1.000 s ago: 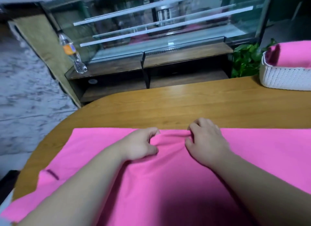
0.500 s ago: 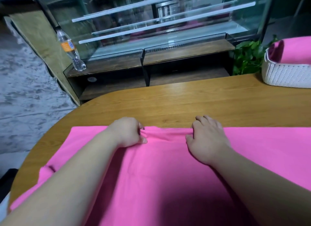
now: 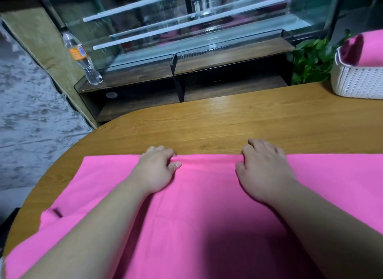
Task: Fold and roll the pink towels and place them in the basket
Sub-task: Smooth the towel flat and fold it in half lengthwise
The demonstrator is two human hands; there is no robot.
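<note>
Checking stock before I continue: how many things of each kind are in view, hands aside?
Pink towels: 2, the spread towel and the basket towel, with any others hidden
White basket: 1
Bottle: 1
Plant: 1
Total: 5

Bright pink towel (image 3: 196, 206) at six o'clock; honey-brown wood-grain table (image 3: 228, 121); white dot-perforated basket (image 3: 358, 81) at two o'clock; clear bottle (image 3: 81, 59), orange label, at ten.
</note>
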